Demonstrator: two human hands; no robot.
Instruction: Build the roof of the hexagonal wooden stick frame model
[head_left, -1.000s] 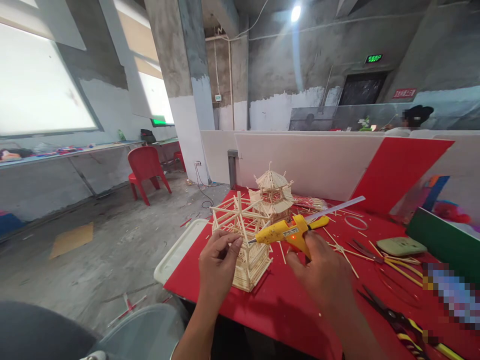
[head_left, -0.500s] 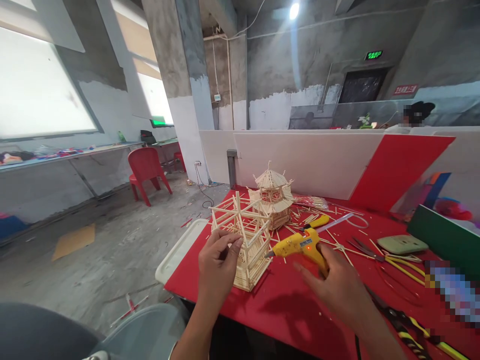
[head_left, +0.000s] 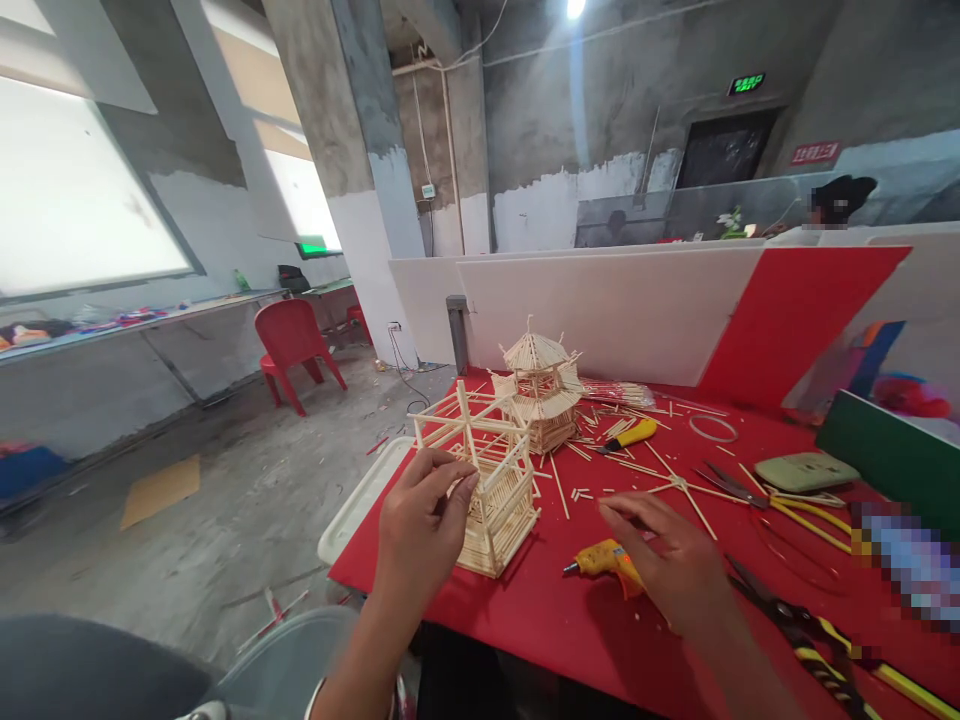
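Wooden-stick hexagonal house frame (head_left: pixel 499 500): walls done, roof ribs bare. L hand (head_left: pixel 420 520) pinches its rail; R hand (head_left: pixel 675 565) flat, slack, over yellow glue gun (head_left: pixel 596 558) on red counter (head_left: pixel 555 625).

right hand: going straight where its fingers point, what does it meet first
The right hand would likely meet the loose short sticks first, then the stick-built frame held by the left hand; depth is unclear.
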